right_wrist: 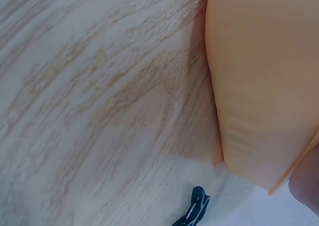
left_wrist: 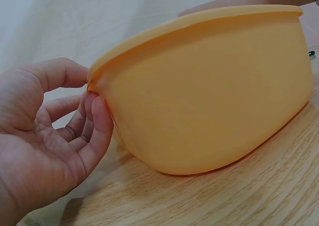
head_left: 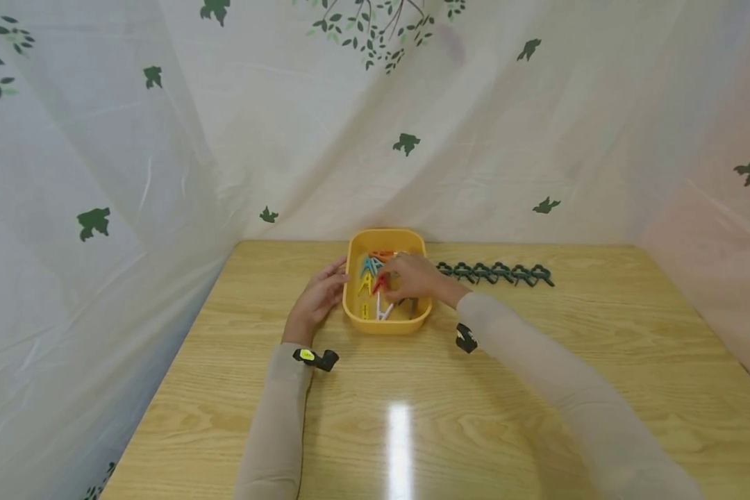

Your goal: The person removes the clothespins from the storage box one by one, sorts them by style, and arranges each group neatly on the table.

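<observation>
A yellow plastic basket stands on the wooden table and holds several small spring clips. At its left side, my left hand grips the rim, fingers curled against the outer wall, as the left wrist view shows. My right hand reaches over the right side into the basket, with thumb and fingertips pinching a red clip. Around it lie a yellow clip, a blue clip, a white clip and an orange clip. The right hand partly hides the contents.
To the basket's right, several dark green plant clips lie in a row along the back of the table. A pale curtain with green bird and leaf prints hangs behind the table and at both sides.
</observation>
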A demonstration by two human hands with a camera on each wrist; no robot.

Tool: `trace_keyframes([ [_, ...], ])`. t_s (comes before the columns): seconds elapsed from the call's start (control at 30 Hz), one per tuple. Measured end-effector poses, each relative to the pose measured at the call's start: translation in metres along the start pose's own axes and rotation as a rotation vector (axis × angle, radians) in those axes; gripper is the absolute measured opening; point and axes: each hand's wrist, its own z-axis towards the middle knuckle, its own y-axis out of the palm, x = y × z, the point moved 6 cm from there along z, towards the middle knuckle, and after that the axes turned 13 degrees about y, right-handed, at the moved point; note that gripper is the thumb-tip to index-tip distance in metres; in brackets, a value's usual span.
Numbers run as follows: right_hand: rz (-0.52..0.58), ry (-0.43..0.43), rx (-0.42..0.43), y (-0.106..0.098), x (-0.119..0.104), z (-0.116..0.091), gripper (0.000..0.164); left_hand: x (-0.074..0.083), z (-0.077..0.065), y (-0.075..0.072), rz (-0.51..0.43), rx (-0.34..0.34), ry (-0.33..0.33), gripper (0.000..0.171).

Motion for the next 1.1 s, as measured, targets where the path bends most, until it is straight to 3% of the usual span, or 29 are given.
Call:
trace_keyframes([
  [0.23, 0.081, -0.056, 0.005, -0.006, -0.004, 0.001, 0.041, 0.001, 0.000, 0.000, -0.007, 0.023, -0.005, 0.053],
  [0.47, 0.074, -0.030, 0.007, -0.021, -0.006, -0.010, 0.046, 0.003, -0.001, -0.001, -0.022, 0.040, -0.014, 0.052],
  [0.67, 0.042, -0.093, 0.108, -0.045, -0.003, -0.030, 0.044, 0.005, -0.001, -0.002, -0.045, 0.056, -0.015, 0.052],
  [0.77, 0.023, -0.099, 0.136, -0.056, 0.003, -0.042, 0.045, 0.005, -0.001, -0.002, -0.051, 0.046, -0.017, 0.052],
  [0.87, 0.026, -0.054, 0.123, -0.066, 0.014, -0.055, 0.048, 0.004, -0.001, 0.000, -0.052, 0.028, -0.019, 0.053],
  [1.1, 0.007, -0.012, 0.146, -0.077, 0.043, -0.079, 0.051, 0.004, -0.002, 0.002, -0.054, 0.002, 0.011, 0.054],
])
